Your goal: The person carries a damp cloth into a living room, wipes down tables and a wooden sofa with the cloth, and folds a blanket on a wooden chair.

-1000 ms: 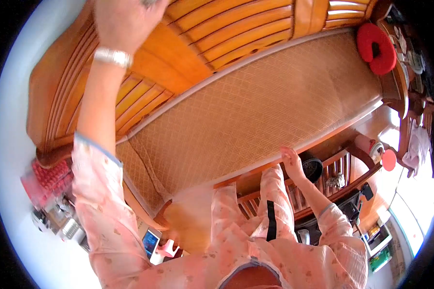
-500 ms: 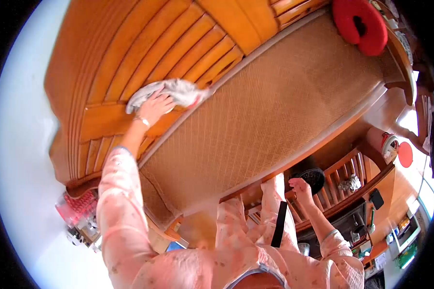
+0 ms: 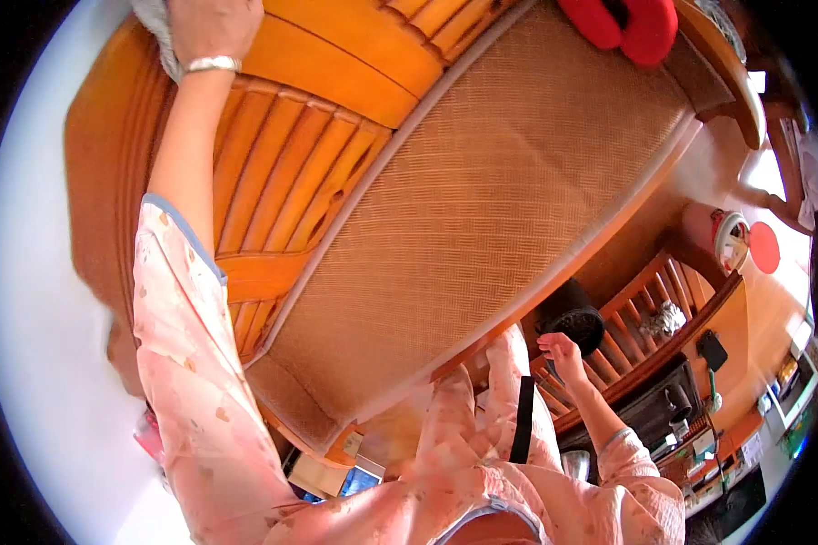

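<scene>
My left hand (image 3: 214, 29) is at the top left, on the upper edge of the wooden sofa back (image 3: 336, 54), closed on a pale grey cloth (image 3: 157, 32) that shows at its left side. A light bracelet is on that wrist. My right hand (image 3: 563, 356) hangs over the front of the sofa, beside a black bin (image 3: 574, 329), with its fingers partly spread and nothing in it. Between them lies the brown woven seat mat (image 3: 463, 191).
A red neck pillow (image 3: 641, 32) lies at the seat's far end. A slatted wooden shelf (image 3: 623, 341) under a table holds a crumpled cloth (image 3: 665, 318). A black phone (image 3: 712, 350) rests on the table, and a round container (image 3: 723, 238) stands beyond.
My left hand has moved with the cloth from the lower part of the sofa back up to its top edge. My right hand has barely moved. The view has turned.
</scene>
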`<state>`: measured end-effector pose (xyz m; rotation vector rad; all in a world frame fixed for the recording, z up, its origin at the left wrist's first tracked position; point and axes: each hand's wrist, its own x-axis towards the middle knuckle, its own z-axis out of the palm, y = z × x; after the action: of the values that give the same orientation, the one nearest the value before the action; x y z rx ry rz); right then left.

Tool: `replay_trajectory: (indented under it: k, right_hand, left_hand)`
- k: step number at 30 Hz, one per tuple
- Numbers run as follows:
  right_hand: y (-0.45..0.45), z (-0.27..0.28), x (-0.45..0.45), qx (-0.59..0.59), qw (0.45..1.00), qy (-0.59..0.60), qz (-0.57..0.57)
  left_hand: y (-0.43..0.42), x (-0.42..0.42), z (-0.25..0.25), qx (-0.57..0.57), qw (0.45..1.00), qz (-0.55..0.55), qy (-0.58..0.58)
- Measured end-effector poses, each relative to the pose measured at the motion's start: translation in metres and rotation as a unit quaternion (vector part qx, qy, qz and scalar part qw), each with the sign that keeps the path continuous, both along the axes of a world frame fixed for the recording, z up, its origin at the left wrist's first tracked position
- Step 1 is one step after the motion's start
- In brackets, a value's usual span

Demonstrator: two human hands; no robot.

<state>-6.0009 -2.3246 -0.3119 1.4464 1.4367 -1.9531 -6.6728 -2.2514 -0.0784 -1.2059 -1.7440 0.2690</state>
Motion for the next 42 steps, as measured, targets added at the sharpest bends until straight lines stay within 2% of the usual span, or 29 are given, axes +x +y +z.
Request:
replay_trajectory:
  k: [1, 2, 4, 6, 9, 10, 12, 14, 16, 18, 20, 22, 24, 26, 28, 32, 34, 36, 38, 39, 40, 41, 42]
  right_hand:
    - [0.001, 0.004, 0.001, 0.001, 1.000, -0.009, -0.003]
    - [-0.001, 0.008, 0.000, -0.007, 1.000, -0.009, -0.024]
    - [-0.004, 0.008, 0.015, -0.013, 0.998, -0.018, -0.052]
    - [-0.008, -0.003, 0.036, -0.031, 0.998, -0.038, -0.051]
    - [-0.002, 0.005, 0.059, -0.015, 0.998, -0.039, -0.036]
    - [-0.005, 0.011, 0.065, -0.002, 0.999, -0.030, -0.025]
    - [-0.010, 0.012, 0.078, -0.011, 0.998, -0.043, -0.050]
    - [-0.023, 0.019, 0.090, -0.049, 0.988, -0.086, -0.119]
    - [-0.029, 0.037, 0.095, -0.045, 0.988, -0.079, -0.128]
    - [-0.039, 0.050, 0.107, -0.043, 0.988, -0.057, -0.138]
    - [-0.053, 0.058, 0.123, -0.033, 0.985, -0.052, -0.162]
    - [-0.067, 0.065, 0.139, -0.066, 0.965, -0.094, -0.237]
    - [-0.077, 0.074, 0.152, -0.061, 0.965, -0.096, -0.236]
    - [-0.076, 0.086, 0.155, -0.112, 0.941, -0.086, -0.308]
    - [-0.072, 0.090, 0.154, -0.083, 0.955, -0.068, -0.278]
    - [-0.039, 0.103, 0.135, -0.069, 0.952, -0.047, -0.293]
    - [-0.018, 0.100, 0.126, -0.066, 0.951, -0.029, -0.301]
    - [0.005, 0.091, 0.119, -0.080, 0.958, -0.062, -0.269]
    - [0.030, 0.073, 0.112, -0.087, 0.960, -0.062, -0.258]
    - [0.044, 0.064, 0.110, -0.083, 0.963, -0.066, -0.247]
    - [0.062, 0.052, 0.107, -0.079, 0.966, -0.071, -0.235]
    - [0.082, 0.049, 0.101, -0.036, 0.974, -0.110, -0.194]
    - [0.105, 0.046, 0.097, -0.038, 0.971, -0.088, -0.219]
  left_hand:
    - [-0.001, 0.005, -0.028, -0.175, 0.971, 0.123, -0.102]
    - [-0.007, 0.011, -0.063, -0.346, 0.886, 0.237, -0.198]
    - [-0.045, 0.007, -0.178, -0.277, 0.941, -0.037, -0.190]
    - [-0.052, 0.048, -0.237, -0.251, 0.912, -0.022, -0.324]
    - [-0.061, 0.060, -0.257, -0.279, 0.907, -0.028, -0.313]
    - [-0.075, 0.064, -0.252, -0.287, 0.905, -0.027, -0.312]
    - [-0.096, 0.066, -0.230, -0.452, 0.846, -0.007, -0.281]
    - [-0.134, 0.065, -0.220, -0.529, 0.814, -0.013, -0.241]
    - [-0.182, 0.064, -0.205, -0.565, 0.798, -0.002, -0.208]
    - [-0.209, 0.065, -0.166, -0.611, 0.757, 0.055, -0.223]
    - [-0.241, 0.040, -0.140, -0.611, 0.752, 0.091, -0.229]
    - [-0.234, 0.041, -0.083, -0.602, 0.761, 0.125, -0.204]
    - [-0.227, 0.039, -0.025, -0.562, 0.795, 0.151, -0.173]
    - [-0.223, 0.027, 0.006, -0.510, 0.841, 0.120, -0.136]
    - [-0.206, 0.034, 0.034, -0.472, 0.859, 0.148, -0.133]
    - [-0.159, 0.057, 0.084, -0.395, 0.887, 0.192, -0.140]
    - [-0.130, 0.056, 0.099, -0.357, 0.900, 0.189, -0.165]
    - [-0.110, 0.046, 0.110, -0.323, 0.909, 0.186, -0.186]
    - [-0.085, 0.037, 0.110, -0.268, 0.911, 0.153, -0.273]
    - [-0.068, 0.038, 0.108, -0.285, 0.896, 0.217, -0.263]
    - [-0.056, 0.034, 0.103, -0.283, 0.897, 0.218, -0.261]
    - [-0.044, 0.026, 0.097, -0.266, 0.914, 0.187, -0.242]
    - [-0.028, 0.013, 0.090, -0.251, 0.929, 0.155, -0.223]
